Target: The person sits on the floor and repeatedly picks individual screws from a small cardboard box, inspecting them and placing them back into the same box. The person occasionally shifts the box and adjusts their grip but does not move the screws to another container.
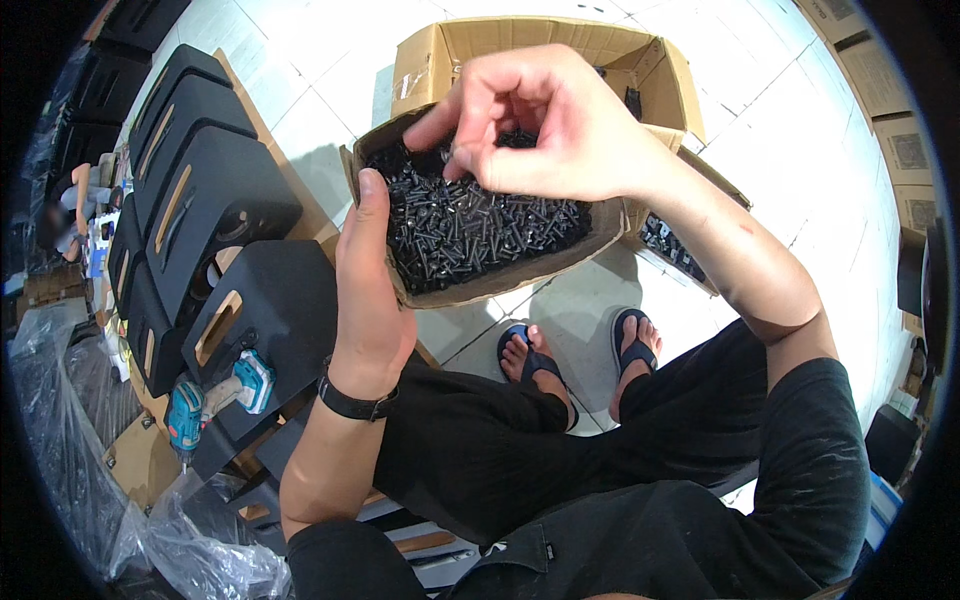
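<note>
A small cardboard box (pixel 517 283) full of loose black screws (pixel 480 232) is in front of me. My left hand (pixel 373 292) grips its left wall, thumb over the rim. Above the screws is my right hand (pixel 525 124), thumb and fingertips bent towards each other; whether a screw is between them cannot be told. A larger open cardboard box (pixel 540 31) stands behind, partly hidden by my right hand. Beside it, under my right forearm, a further box holds small metal parts (pixel 667 241).
Black cabinets (pixel 217 195) with slot openings stand in rows at the left. A teal cordless drill (pixel 217 397) lies on one. Plastic film (pixel 67 450) covers things at the lower left. A person (pixel 75 202) sits at the far left. Stacked cartons (pixel 892 142) line the right edge.
</note>
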Demonstrator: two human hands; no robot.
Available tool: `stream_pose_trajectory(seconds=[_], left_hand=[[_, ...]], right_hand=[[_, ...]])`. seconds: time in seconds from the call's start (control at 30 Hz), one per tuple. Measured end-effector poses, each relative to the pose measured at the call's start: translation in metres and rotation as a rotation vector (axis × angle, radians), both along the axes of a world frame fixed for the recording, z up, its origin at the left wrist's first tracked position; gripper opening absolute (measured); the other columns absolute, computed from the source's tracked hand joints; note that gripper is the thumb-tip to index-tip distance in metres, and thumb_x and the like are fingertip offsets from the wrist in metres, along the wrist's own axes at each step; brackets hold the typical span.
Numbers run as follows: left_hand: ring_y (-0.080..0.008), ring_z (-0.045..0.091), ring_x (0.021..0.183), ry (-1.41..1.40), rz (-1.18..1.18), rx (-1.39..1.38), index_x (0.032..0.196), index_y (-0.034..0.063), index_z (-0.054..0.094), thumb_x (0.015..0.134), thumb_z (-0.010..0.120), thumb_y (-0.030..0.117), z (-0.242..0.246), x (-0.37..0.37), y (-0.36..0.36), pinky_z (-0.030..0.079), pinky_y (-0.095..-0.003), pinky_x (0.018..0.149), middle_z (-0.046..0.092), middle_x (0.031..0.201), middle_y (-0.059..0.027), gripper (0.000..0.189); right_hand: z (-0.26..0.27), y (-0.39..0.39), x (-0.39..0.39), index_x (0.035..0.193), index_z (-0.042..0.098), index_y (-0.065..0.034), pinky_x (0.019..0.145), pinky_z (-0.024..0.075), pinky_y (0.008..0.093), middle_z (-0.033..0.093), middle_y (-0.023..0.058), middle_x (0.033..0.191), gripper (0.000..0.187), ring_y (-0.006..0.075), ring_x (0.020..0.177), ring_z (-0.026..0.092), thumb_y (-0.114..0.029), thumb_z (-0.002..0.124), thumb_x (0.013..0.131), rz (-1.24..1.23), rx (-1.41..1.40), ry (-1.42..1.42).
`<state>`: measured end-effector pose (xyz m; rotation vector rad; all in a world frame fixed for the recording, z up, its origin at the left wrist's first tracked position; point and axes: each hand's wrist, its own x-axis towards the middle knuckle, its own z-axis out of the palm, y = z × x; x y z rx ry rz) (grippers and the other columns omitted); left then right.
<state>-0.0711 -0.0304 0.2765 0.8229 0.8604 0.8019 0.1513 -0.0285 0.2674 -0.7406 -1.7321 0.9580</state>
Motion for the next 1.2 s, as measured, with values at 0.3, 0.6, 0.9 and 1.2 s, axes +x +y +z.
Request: stream_pose_trajectory(seconds=[0.3,0.6,0.9,1.2], left_hand=[[-0.0151,0.065,0.111,0.032,-0.018,0.021,0.135,-0.0017,0.055,0.11,0.049,0.045,-0.006,-0.002,0.001,0.052,-0.0325,0.096,0.065,0.124,-0.0093,0.054],[-0.0159,0.062,0.116,0.034,-0.009,0.017,0.136,-0.0026,0.055,0.11,0.049,0.045,-0.008,-0.002,0.001,0.05,-0.0332,0.1,0.064,0.127,-0.0096,0.055],[-0.0162,0.061,0.118,0.017,-0.028,0.014,0.139,-0.0024,0.053,0.11,0.048,0.043,-0.007,-0.002,0.001,0.048,-0.0333,0.103,0.063,0.13,-0.0096,0.053],[-0.0152,0.062,0.116,0.034,-0.021,0.022,0.137,-0.002,0.054,0.11,0.049,0.043,-0.003,-0.002,0.0,0.049,-0.0326,0.101,0.064,0.128,-0.009,0.053]], right_hand=[[0.01,-0.011,-0.015,0.099,0.077,0.0007,0.061,0.0538,0.0308,0.07,0.0086,0.082,0.015,0.0191,0.066,0.068,-0.005,0.071,0.086,-0.083,0.101,-0.564],[0.015,-0.01,-0.004,0.089,0.071,0.0021,0.056,0.0496,0.0317,0.063,0.0091,0.068,0.011,0.019,0.06,0.063,-0.002,0.065,0.081,-0.14,0.057,-0.546],[0.009,-0.008,0.0,0.089,0.069,0.0007,0.059,0.0518,0.0307,0.066,0.0096,0.071,0.006,0.0192,0.064,0.066,-0.001,0.073,0.084,-0.195,0.066,-0.611],[0.011,-0.008,-0.004,0.085,0.069,-0.0006,0.064,0.055,0.0345,0.067,0.0094,0.075,0.006,0.0228,0.07,0.07,-0.001,0.074,0.081,-0.163,0.073,-0.687]])
